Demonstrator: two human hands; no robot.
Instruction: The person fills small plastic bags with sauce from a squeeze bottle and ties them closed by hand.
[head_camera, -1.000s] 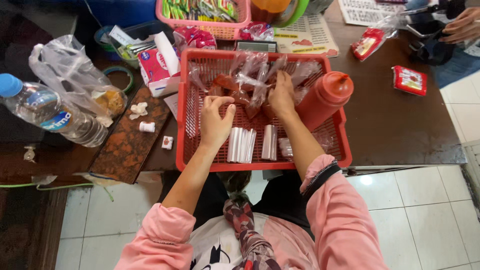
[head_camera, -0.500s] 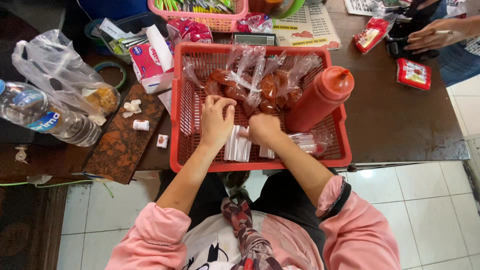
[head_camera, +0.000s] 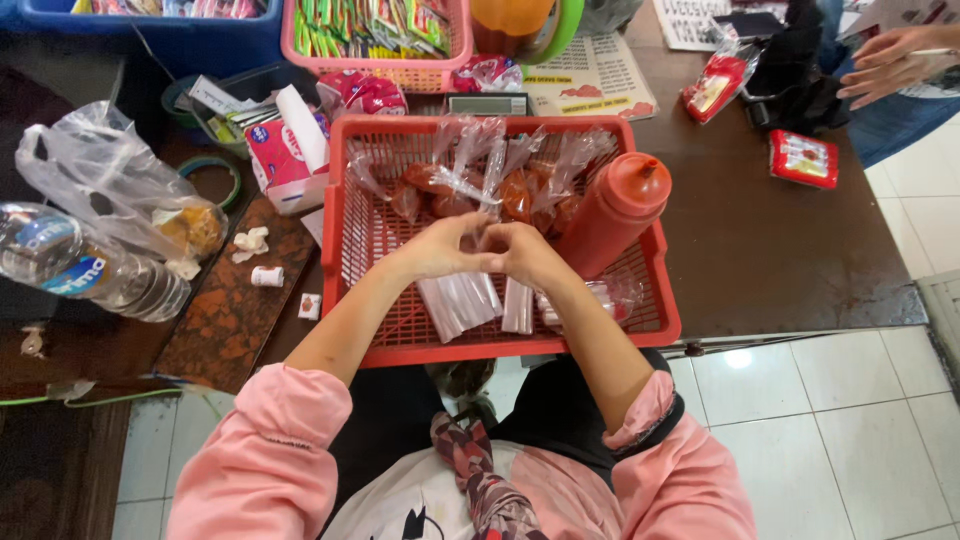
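Dark brown wooden table (head_camera: 770, 250) stands on glossy white floor tiles (head_camera: 860, 440).

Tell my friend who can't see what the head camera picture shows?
A person's left hand and right hand meet over a red basket, pinching a small clear bag. Tied bags of sauce and a red squeeze bottle sit inside.
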